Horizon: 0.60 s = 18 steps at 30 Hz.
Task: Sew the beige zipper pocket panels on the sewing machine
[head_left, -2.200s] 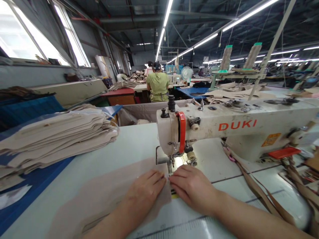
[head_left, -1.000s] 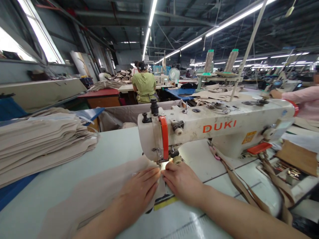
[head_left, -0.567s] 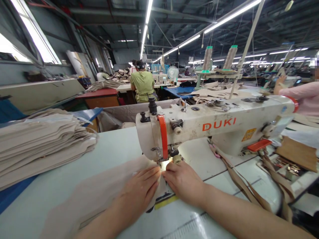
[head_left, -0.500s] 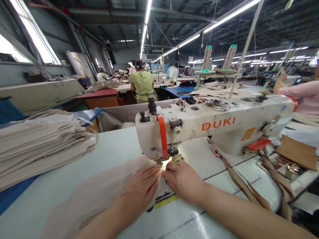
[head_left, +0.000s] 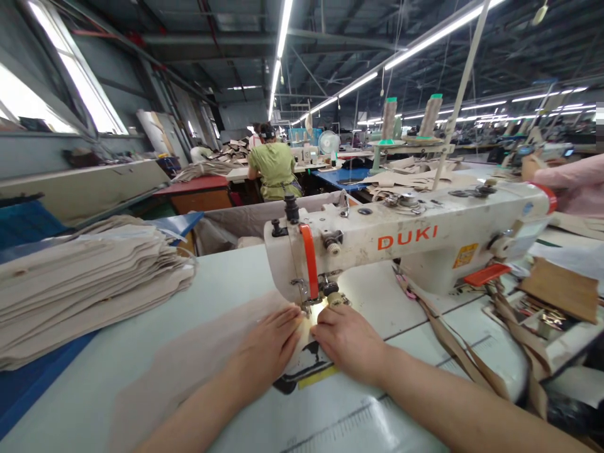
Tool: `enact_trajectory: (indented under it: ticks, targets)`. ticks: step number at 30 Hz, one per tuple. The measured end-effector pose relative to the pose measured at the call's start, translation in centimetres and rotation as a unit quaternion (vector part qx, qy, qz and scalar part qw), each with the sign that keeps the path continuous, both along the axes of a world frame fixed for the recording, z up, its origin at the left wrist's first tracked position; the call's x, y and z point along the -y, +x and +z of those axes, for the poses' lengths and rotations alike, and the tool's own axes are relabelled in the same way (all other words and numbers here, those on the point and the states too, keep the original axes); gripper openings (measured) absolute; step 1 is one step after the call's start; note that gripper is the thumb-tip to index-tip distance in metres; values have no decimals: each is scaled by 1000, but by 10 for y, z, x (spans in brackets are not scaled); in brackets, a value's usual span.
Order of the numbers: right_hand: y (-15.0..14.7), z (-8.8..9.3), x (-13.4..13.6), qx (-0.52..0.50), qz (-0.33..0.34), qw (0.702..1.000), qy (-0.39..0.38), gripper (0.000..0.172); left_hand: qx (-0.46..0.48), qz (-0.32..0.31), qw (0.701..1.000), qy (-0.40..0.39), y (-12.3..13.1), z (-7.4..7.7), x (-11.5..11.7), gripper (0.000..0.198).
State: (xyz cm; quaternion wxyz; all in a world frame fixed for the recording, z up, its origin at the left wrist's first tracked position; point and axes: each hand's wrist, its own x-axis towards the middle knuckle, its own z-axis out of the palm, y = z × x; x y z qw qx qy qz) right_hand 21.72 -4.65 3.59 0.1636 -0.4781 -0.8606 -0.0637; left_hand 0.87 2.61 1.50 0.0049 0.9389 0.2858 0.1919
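Note:
A pale beige fabric piece lies on the table and runs under the needle area of a white sewing machine marked DUKI. Flat on this cloth, fingers stretched toward the presser foot, rests my left hand. My right hand is closed just right of the needle, its thumb and fingertips pinched at the fabric's edge. The exact grip is partly hidden by the fingers. A small lamp lights the spot between both hands.
Stacked beige fabric pieces lie at left. Pink-handled scissors, fabric strips and a tray of small metal parts are at right. Thread cones stand behind the machine. One person sits ahead; a pink sleeve shows at right.
The fabric has slid forward past the needle, uncovering more of the dark-edged machine plate near my hands. Both hands stay beside the needle. The view has shifted slightly.

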Motion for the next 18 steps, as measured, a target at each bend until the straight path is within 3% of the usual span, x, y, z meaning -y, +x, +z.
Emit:
enact_trajectory:
  ticks: [8, 12, 15, 18]
  targets:
    - [1, -8, 6, -93, 114, 989, 35, 20, -63, 23, 997, 23, -49, 18, 70, 45]
    - [3, -10, 10, -112, 131, 984, 34, 23, 34, 124, 983, 135, -74, 29, 94, 60]
    - [4, -10, 13, -125, 137, 982, 27, 25, 19, 182, 974, 134, -105, 12, 117, 82]
    - [3, -11, 15, -133, 138, 981, 11, 27, -117, 147, 980, 66, -140, -22, 142, 88]
